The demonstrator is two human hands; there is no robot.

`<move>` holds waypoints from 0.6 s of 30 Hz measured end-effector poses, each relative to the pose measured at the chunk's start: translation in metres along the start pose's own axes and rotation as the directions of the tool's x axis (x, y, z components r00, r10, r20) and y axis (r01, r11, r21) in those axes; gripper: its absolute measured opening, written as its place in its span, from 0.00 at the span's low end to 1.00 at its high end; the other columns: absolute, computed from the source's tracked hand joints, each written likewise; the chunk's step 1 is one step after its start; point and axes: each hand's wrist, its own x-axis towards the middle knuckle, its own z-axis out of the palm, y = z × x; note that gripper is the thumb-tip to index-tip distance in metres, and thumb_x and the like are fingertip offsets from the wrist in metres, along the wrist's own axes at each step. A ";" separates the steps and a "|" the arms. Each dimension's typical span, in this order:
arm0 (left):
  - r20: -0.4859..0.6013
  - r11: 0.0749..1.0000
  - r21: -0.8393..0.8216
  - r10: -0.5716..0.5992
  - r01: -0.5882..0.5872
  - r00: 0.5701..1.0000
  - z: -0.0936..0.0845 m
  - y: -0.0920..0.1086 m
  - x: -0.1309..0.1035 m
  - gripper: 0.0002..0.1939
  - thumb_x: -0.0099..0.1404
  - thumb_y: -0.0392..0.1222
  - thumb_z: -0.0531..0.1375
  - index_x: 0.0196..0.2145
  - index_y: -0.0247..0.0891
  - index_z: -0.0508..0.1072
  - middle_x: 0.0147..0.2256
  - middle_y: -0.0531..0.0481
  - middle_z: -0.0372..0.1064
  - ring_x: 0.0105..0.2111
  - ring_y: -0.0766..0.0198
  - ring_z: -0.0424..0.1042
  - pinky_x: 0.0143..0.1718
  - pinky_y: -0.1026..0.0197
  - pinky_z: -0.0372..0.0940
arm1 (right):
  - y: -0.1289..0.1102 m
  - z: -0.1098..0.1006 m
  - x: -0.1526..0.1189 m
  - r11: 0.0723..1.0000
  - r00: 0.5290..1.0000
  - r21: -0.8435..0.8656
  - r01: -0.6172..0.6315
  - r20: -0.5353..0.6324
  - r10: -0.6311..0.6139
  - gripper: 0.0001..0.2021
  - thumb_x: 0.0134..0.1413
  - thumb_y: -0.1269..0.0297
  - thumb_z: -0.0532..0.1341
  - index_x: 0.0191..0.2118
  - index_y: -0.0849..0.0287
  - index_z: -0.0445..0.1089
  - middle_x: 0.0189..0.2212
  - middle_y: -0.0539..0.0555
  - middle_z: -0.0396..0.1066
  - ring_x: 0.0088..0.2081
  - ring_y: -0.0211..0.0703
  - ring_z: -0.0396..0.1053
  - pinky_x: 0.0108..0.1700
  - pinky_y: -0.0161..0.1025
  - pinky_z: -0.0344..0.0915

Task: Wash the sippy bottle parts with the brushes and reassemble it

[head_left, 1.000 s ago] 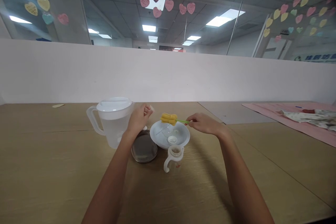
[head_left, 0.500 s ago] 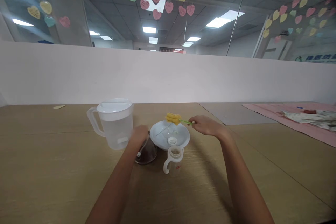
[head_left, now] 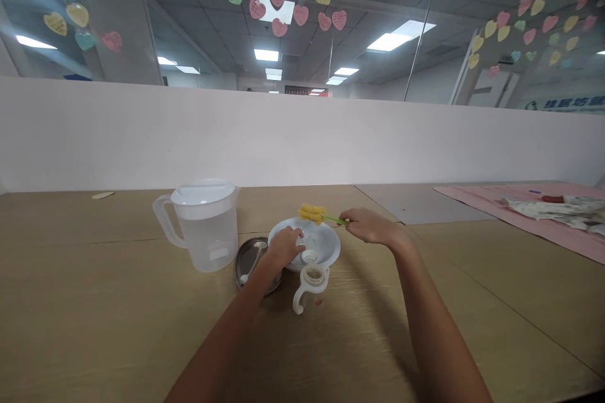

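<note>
My right hand (head_left: 366,225) grips the green handle of a yellow sponge brush (head_left: 312,213), whose head hangs over the back rim of a white bowl (head_left: 333,252). Over the bowl's left side is my left hand (head_left: 286,247), thumb and forefinger apart around a clear piece in the bowl that is hard to make out. A white ring-shaped part (head_left: 309,256) lies at the bowl's front. Just before the bowl stands a small clear bottle with a white handle (head_left: 313,283). A metal dish (head_left: 243,259) with a white straw-like piece (head_left: 253,264) is partly under my left wrist.
A lidded clear pitcher (head_left: 210,233) holding water stands left of the metal dish. A thin flat oval piece (head_left: 103,195) lies at the far left. On the right, a pink cloth (head_left: 472,197) carries crumpled fabric (head_left: 553,211). A white wall (head_left: 293,138) closes off the table's back.
My left hand has moved right, from above the metal dish to the white bowl, uncovering much of the dish. My right hand and the brush have barely moved.
</note>
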 end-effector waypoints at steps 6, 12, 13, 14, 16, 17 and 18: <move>-0.112 0.999 -0.026 -0.021 0.019 0.993 -0.009 0.003 0.004 0.13 0.61 0.35 0.50 0.43 0.38 0.66 0.39 0.47 0.68 0.39 0.63 0.68 0.42 0.62 0.60 | 0.002 0.001 0.000 1.000 1.000 0.001 -0.027 0.011 0.027 0.13 0.45 0.70 0.48 0.31 0.64 0.69 0.28 0.57 0.69 0.24 0.36 0.60 0.24 0.32 0.50; -0.168 0.999 -0.020 -0.027 0.024 0.985 -0.018 0.002 0.002 0.11 0.61 0.37 0.52 0.39 0.37 0.70 0.40 0.46 0.69 0.42 0.60 0.66 0.46 0.59 0.59 | 0.003 0.001 0.000 0.999 0.998 -0.001 -0.051 0.022 0.051 0.12 0.44 0.71 0.48 0.31 0.64 0.68 0.28 0.57 0.69 0.23 0.35 0.60 0.23 0.32 0.50; -0.154 1.000 -0.017 -0.028 0.025 0.988 -0.017 0.001 0.001 0.09 0.59 0.38 0.54 0.36 0.37 0.72 0.39 0.45 0.69 0.42 0.59 0.66 0.46 0.58 0.59 | 0.002 0.001 0.000 0.999 0.998 -0.003 -0.054 0.023 0.054 0.12 0.45 0.71 0.48 0.31 0.64 0.68 0.29 0.57 0.69 0.24 0.36 0.60 0.23 0.32 0.50; -0.132 1.000 -0.017 -0.024 0.022 0.991 -0.014 0.000 0.000 0.07 0.56 0.40 0.57 0.32 0.37 0.73 0.37 0.46 0.69 0.41 0.58 0.66 0.46 0.58 0.59 | 0.001 0.000 -0.001 0.998 0.998 -0.003 -0.056 0.025 0.056 0.12 0.45 0.71 0.48 0.31 0.64 0.69 0.29 0.58 0.69 0.24 0.36 0.60 0.23 0.32 0.50; -0.088 1.000 -0.029 -0.010 0.007 0.996 -0.009 -0.002 -0.002 0.04 0.52 0.41 0.61 0.26 0.38 0.74 0.33 0.48 0.69 0.38 0.59 0.66 0.44 0.60 0.60 | 0.000 0.000 -0.001 0.998 0.998 0.002 -0.059 0.030 0.059 0.13 0.45 0.71 0.48 0.31 0.64 0.69 0.29 0.58 0.69 0.25 0.36 0.60 0.23 0.32 0.50; -0.073 0.999 -0.039 -0.002 0.000 0.997 -0.007 -0.002 -0.002 0.03 0.50 0.40 0.62 0.24 0.38 0.74 0.32 0.49 0.68 0.37 0.61 0.67 0.43 0.61 0.61 | -0.001 0.000 -0.001 0.998 0.998 0.003 -0.061 0.033 0.061 0.13 0.45 0.71 0.48 0.31 0.64 0.69 0.29 0.58 0.69 0.25 0.36 0.60 0.23 0.32 0.50; -0.064 0.999 -0.051 0.002 -0.006 0.998 -0.006 -0.003 -0.002 0.02 0.50 0.38 0.62 0.23 0.38 0.74 0.32 0.50 0.68 0.36 0.62 0.67 0.42 0.62 0.61 | -0.001 0.000 -0.001 0.998 0.997 0.000 -0.063 0.035 0.063 0.13 0.45 0.72 0.48 0.31 0.65 0.69 0.29 0.58 0.69 0.24 0.35 0.60 0.23 0.32 0.50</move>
